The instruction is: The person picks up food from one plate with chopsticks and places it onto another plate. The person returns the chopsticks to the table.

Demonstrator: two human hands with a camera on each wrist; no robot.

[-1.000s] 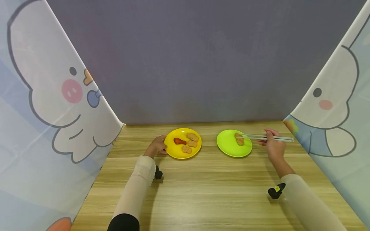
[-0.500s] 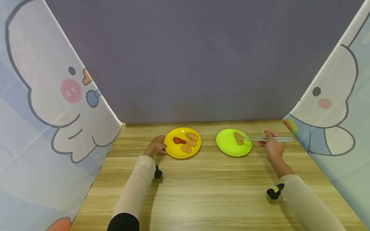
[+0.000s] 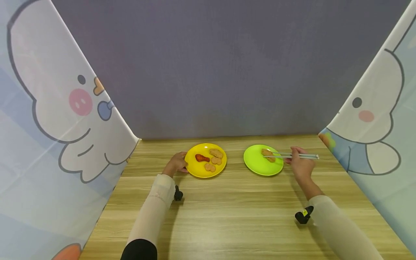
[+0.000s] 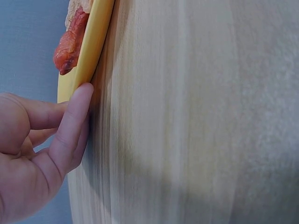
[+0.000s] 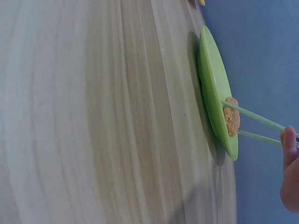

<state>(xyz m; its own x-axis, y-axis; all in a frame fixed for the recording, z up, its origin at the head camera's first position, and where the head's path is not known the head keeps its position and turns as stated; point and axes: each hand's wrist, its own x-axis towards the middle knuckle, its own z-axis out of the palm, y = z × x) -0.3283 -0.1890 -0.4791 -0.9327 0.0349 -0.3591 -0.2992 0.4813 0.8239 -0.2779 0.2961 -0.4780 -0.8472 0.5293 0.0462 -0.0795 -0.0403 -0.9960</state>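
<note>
My left hand (image 3: 177, 163) pinches the left rim of a yellow plate (image 3: 194, 169); in the left wrist view the fingers (image 4: 77, 109) are right at its edge. On that plate lie a red-brown toy drumstick (image 3: 202, 158) and several tan nugget-like pieces (image 3: 216, 161). My right hand (image 3: 302, 166) holds a pair of pale green chopsticks (image 3: 307, 156) to the right of a lime green plate (image 3: 255, 160). Their tips stand apart on either side of a breaded piece (image 5: 231, 120), which lies on the green plate near its far right part.
Both plates stand side by side towards the back of the wood-grain table (image 3: 227, 216), with a gap between them. A grey panel (image 3: 227, 72) rises behind it. Cartoon-printed cloths (image 3: 65, 151) flank both sides. Black cameras (image 3: 303, 215) sit at the wrists.
My right hand has moved left with the chopsticks, and the breaded piece on the green plate has turned and shifted slightly. The left hand and yellow plate stay in place.
</note>
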